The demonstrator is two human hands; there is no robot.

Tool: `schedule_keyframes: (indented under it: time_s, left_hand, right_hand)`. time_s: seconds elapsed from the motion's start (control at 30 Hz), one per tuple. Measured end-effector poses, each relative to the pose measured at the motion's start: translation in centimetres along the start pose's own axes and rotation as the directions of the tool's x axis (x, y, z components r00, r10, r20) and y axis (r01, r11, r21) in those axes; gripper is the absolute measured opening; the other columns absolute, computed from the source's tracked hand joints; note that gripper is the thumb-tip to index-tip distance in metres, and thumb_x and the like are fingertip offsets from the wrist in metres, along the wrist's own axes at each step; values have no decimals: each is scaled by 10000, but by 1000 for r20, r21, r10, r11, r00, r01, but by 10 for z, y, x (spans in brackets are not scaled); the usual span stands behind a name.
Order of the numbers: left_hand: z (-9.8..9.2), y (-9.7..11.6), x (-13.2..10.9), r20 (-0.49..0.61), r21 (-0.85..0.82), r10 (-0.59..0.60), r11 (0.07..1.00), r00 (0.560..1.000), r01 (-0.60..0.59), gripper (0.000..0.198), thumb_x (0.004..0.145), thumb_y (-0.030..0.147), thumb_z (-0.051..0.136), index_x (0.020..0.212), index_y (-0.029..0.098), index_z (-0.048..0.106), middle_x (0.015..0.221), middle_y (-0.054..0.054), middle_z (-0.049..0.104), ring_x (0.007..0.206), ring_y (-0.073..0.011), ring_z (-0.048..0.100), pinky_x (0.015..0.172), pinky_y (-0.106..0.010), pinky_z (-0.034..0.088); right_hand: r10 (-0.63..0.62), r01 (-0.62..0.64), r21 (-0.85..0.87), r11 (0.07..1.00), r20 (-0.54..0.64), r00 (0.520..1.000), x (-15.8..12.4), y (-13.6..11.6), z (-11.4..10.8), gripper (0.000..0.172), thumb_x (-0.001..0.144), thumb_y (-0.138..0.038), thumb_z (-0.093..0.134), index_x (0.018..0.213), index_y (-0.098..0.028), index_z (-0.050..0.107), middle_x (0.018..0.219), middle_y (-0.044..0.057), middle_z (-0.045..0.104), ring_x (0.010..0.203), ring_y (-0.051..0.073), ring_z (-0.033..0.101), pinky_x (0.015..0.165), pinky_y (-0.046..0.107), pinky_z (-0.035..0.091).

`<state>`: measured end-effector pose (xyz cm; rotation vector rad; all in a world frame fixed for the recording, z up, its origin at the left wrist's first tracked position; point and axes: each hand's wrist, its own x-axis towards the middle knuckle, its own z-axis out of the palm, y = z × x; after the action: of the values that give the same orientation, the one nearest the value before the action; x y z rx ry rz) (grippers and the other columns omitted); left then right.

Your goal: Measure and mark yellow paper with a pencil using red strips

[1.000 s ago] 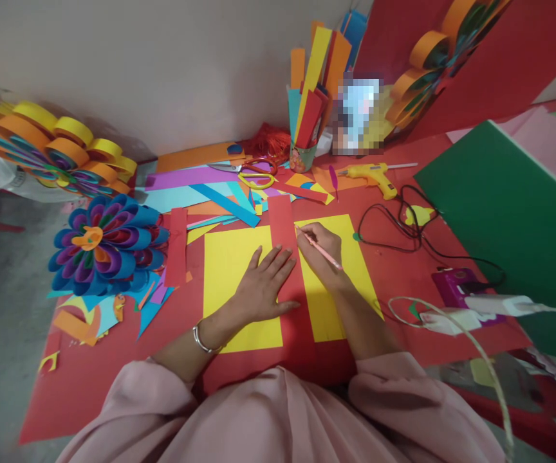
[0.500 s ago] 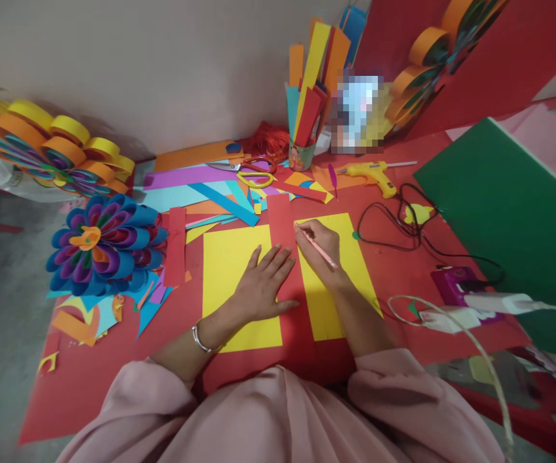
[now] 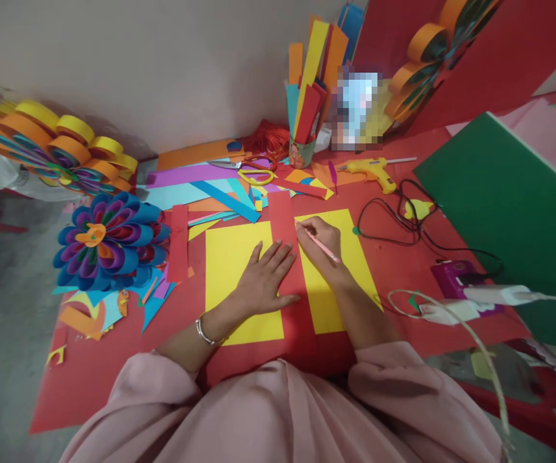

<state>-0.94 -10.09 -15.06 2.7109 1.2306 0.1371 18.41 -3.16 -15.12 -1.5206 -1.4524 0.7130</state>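
A yellow paper sheet (image 3: pixel 239 257) lies flat on the red table, crossed from top to bottom by a red paper strip (image 3: pixel 282 215). My left hand (image 3: pixel 266 280) rests flat with spread fingers, partly on the yellow paper and partly on the strip. Pinched in my right hand (image 3: pixel 320 243) is a pink pencil (image 3: pixel 325 247), its tip near the strip's right edge toward the top of the sheet. The side of my right hand lies on the yellow paper, right of the strip.
Scissors (image 3: pixel 253 168), paper scraps and a cup (image 3: pixel 302 153) of paper strips stand behind. A blue paper flower (image 3: pixel 109 241) sits left. Right are a yellow glue gun (image 3: pixel 377 172), its black cable, a purple power socket (image 3: pixel 452 278) and a green board (image 3: pixel 509 212).
The whole view has shifted slightly. My right hand still holds the pencil at nearly the same spot by the strip's edge, and my left hand stays flat.
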Motion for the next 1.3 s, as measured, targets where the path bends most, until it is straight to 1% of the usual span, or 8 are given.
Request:
schedule_keyframes:
  time_s: [0.1, 0.23, 0.4, 0.53, 0.67, 0.9, 1.07, 1.3]
  left_hand:
    - [-1, 0, 0, 5, -7, -4, 1000, 1000, 4, 971, 936, 816, 408, 1655, 171, 306, 1713, -132, 310, 1613, -358, 213, 1312, -592, -4]
    - [0, -1, 1, 14, -22, -10, 1000, 1000, 10, 987, 916, 823, 448, 1660, 194, 290, 1717, -140, 300, 1614, -363, 208, 1311, -582, -17]
    - [2, -3, 3, -11, -61, 7, 998, 1000, -7, 996, 917, 832, 428, 1656, 179, 289, 1711, -158, 311, 1611, -368, 216, 1305, -570, -39]
    - [4, -5, 2, -22, -81, 18, 997, 1000, -20, 1005, 917, 841, 414, 1655, 170, 285, 1711, -162, 311, 1611, -373, 209, 1302, -567, -46]
    - [5, -6, 3, -33, -104, 24, 994, 999, -28, 1001, 915, 849, 408, 1650, 179, 297, 1707, -164, 318, 1608, -376, 217, 1300, -567, -39]
    - [4, -5, 3, -14, -97, 14, 995, 1000, -16, 1004, 913, 860, 393, 1648, 182, 306, 1711, -150, 317, 1614, -365, 202, 1303, -558, -46]
    - [4, -6, 3, -37, -100, 27, 995, 999, -31, 1006, 910, 857, 410, 1643, 173, 317, 1701, -163, 332, 1604, -384, 222, 1299, -576, -15]
    - [4, -5, 3, -54, -118, 22, 993, 998, -28, 987, 902, 845, 449, 1640, 200, 330, 1693, -164, 351, 1597, -390, 250, 1300, -586, 8]
  right_hand:
    - [-15, 15, -16, 1000, -6, 1000, -6, 0, -2, 190, 895, -386, 617, 812, -240, 706, 753, 4, 721, 710, 190, 674, 747, 328, 531]
    - [-16, 15, -29, 999, -6, 1000, -12, 1, -4, 176, 890, -371, 620, 807, -236, 698, 758, -1, 722, 724, 185, 671, 766, 332, 535]
    - [-28, 28, -37, 999, 17, 999, -22, 5, -6, 191, 910, -382, 611, 830, -232, 699, 781, -3, 724, 753, 181, 676, 790, 336, 545]
    - [-56, 57, -54, 997, 9, 998, -34, 4, -9, 210, 932, -389, 602, 842, -224, 695, 771, -6, 709, 746, 171, 675, 788, 332, 549]
    - [-49, 49, -69, 996, 1, 999, -44, 3, -12, 186, 930, -366, 609, 846, -223, 692, 756, -11, 699, 737, 167, 674, 786, 331, 554]
    - [-58, 57, -32, 998, -5, 998, -45, 2, -13, 182, 923, -354, 616, 836, -216, 697, 752, -12, 704, 705, 155, 668, 750, 311, 546]
    - [-60, 58, -57, 997, -20, 998, -45, 2, -12, 168, 917, -335, 622, 829, -211, 692, 750, -11, 708, 692, 146, 650, 732, 301, 538]
    - [-63, 62, -24, 998, -40, 997, -45, 4, -10, 162, 912, -341, 633, 822, -215, 681, 739, -11, 701, 686, 155, 646, 743, 320, 536]
